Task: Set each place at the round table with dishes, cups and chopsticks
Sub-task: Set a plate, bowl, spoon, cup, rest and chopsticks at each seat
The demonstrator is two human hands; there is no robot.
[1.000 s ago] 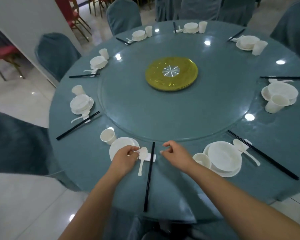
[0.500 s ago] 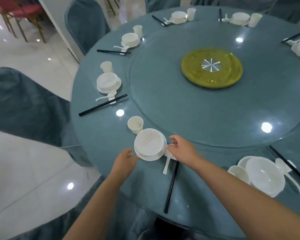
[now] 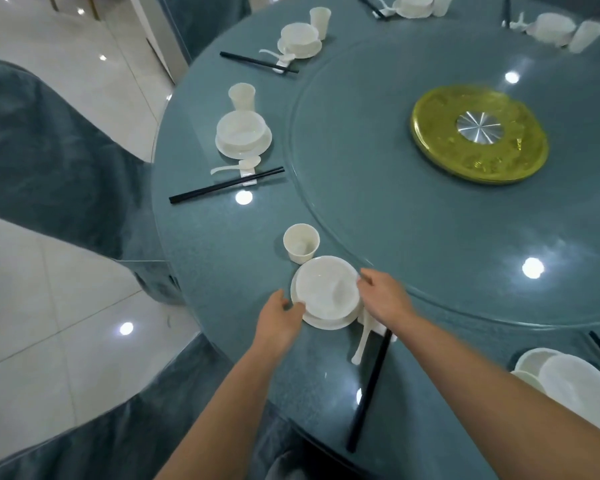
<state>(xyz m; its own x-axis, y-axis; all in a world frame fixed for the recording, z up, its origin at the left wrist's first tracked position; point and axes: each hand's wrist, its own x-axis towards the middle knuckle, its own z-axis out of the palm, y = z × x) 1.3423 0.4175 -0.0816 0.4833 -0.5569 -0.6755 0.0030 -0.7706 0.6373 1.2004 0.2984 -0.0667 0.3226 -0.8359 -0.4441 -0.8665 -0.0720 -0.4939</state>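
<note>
At the near place, a white bowl [image 3: 326, 292] sits on a white plate [image 3: 326, 323] on the blue-grey round table [image 3: 222, 237]. My left hand [image 3: 281, 318] grips the plate's left rim. The fingers of my right hand [image 3: 385, 299] pinch the bowl's right rim. A white cup [image 3: 301, 242] stands upright just beyond the plate. To the right, a white spoon [image 3: 362, 341] and black chopsticks [image 3: 369, 389] lie on a small white rest, partly hidden by my right wrist.
Set places with bowl, cup, spoon and chopsticks lie to the left [image 3: 243, 133] and farther round [image 3: 300, 39]. Another bowl and plate [image 3: 575, 386] sit at the right. A glass turntable with a gold hub [image 3: 478, 133] fills the middle. Covered chairs [image 3: 49, 150] ring the table.
My hands left the spoon and chopsticks and moved onto the plate and bowl, one on each side. The view swung left and closer to this place.
</note>
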